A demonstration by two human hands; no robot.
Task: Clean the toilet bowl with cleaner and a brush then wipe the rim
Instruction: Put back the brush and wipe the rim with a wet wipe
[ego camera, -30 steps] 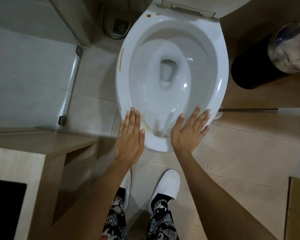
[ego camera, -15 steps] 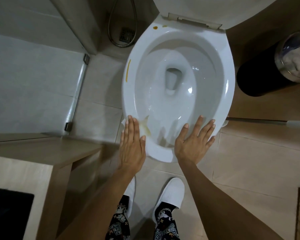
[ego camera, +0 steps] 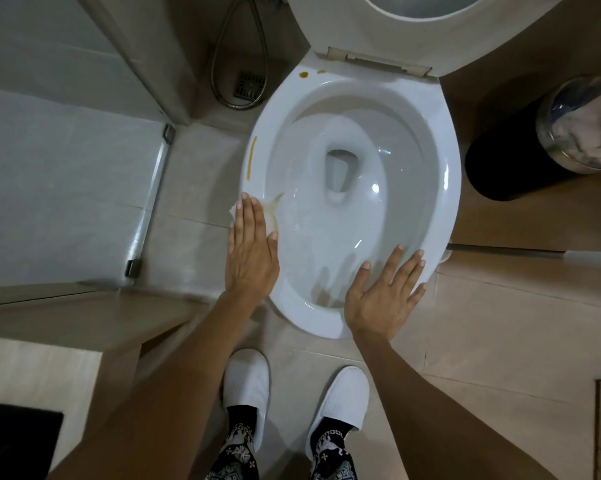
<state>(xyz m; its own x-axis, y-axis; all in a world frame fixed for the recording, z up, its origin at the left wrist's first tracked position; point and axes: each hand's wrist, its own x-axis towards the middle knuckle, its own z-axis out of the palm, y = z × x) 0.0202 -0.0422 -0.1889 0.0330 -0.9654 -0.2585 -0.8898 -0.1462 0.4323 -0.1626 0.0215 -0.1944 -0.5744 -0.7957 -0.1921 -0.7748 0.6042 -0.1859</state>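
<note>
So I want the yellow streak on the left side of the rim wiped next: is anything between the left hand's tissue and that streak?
Nothing visible is. The left hand presses the tissue flat on the rim, and only bare white porcelain lies between it and the yellow streak farther along the same side.

white rim (ego camera: 444, 188) (mustard streak (ego camera: 252, 157)), white slippers (ego camera: 245, 382)

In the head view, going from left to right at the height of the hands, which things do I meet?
Glass shower door → left hand pressing a tissue on the toilet rim → right hand on the front rim → tiled floor.
</note>
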